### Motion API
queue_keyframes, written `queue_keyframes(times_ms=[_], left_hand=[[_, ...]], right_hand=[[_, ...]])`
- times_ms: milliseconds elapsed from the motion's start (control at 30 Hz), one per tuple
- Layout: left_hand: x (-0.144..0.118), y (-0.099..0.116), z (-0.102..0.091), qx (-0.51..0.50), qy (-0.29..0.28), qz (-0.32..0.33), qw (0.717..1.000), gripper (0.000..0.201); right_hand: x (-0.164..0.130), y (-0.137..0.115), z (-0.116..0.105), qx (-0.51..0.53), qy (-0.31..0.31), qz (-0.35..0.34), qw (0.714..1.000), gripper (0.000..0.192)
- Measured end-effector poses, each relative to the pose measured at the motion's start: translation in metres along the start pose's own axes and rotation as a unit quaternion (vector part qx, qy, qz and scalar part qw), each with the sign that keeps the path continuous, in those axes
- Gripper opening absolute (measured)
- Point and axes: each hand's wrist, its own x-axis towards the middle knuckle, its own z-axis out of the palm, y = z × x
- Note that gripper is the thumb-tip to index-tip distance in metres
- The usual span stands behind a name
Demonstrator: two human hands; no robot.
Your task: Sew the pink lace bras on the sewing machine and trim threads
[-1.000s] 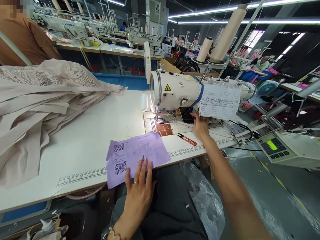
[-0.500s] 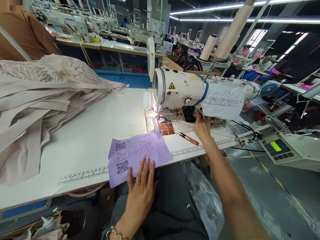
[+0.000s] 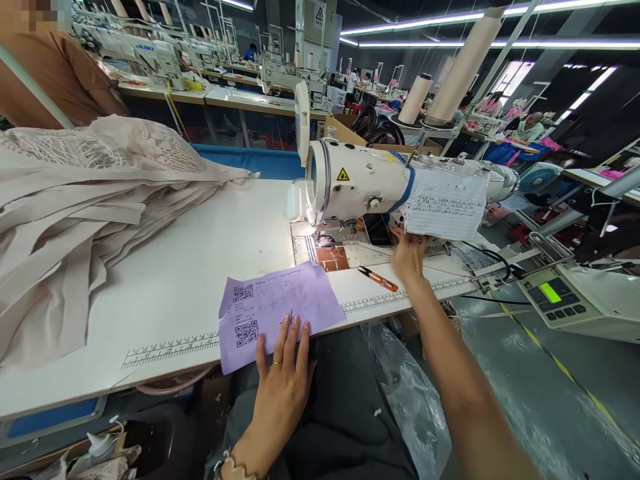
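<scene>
My left hand [image 3: 283, 363] lies with fingers spread on a purple paper sheet [image 3: 270, 293] printed with QR codes, at the table's front edge. Under the arm of the white sewing machine [image 3: 360, 177] reaches my right hand [image 3: 409, 257]; its fingertips are partly hidden behind the machine and a handwritten note [image 3: 445, 203], so what they touch does not show. A dark phone [image 3: 379, 229] lies just left of those fingers. Orange thread snips [image 3: 379, 279] rest on the table between the paper and my right forearm.
Beige lace-trimmed fabric [image 3: 100, 200] is heaped on the left of the white table [image 3: 200, 267]. Large thread cones [image 3: 465, 67] stand behind the machine. A control box [image 3: 565, 297] with a lit screen sits at the right. A person in a brown top [image 3: 55, 73] is at the far left.
My right hand has shifted slightly right and deeper behind the note, and more of the phone shows. My left hand stays on the purple paper.
</scene>
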Motion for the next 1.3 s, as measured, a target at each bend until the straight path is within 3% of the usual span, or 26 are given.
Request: queue_keyframes(times_ms=[467, 600, 700, 900, 1000, 1300], left_hand=[[0.000, 0.000, 0.000, 0.004, 0.003, -0.002, 1.000, 0.069], [-0.001, -0.001, 0.000, 0.002, -0.002, 0.000, 1.000, 0.070], [-0.002, -0.002, 0.001, 0.013, -0.012, 0.001, 1.000, 0.072], [-0.002, -0.001, -0.004, 0.076, -0.043, 0.023, 0.996, 0.057], [0.001, -0.001, -0.008, 0.109, -0.059, 0.031, 0.992, 0.051], [0.003, -0.003, -0.015, 0.103, -0.052, 0.029, 0.993, 0.049]], right_hand=[[0.006, -0.004, 0.003, 0.003, -0.003, 0.004, 1.000, 0.034], [0.002, -0.008, -0.011, 0.005, 0.060, 0.000, 0.998, 0.030], [-0.012, -0.023, -0.025, 0.048, 0.105, -0.052, 0.992, 0.028], [-0.067, -0.090, -0.044, 0.187, 0.047, -0.156, 0.969, 0.021], [-0.090, -0.115, -0.046, 0.226, 0.033, -0.174, 0.958, 0.022], [-0.102, -0.128, -0.037, 0.236, 0.035, -0.182, 0.954, 0.024]])
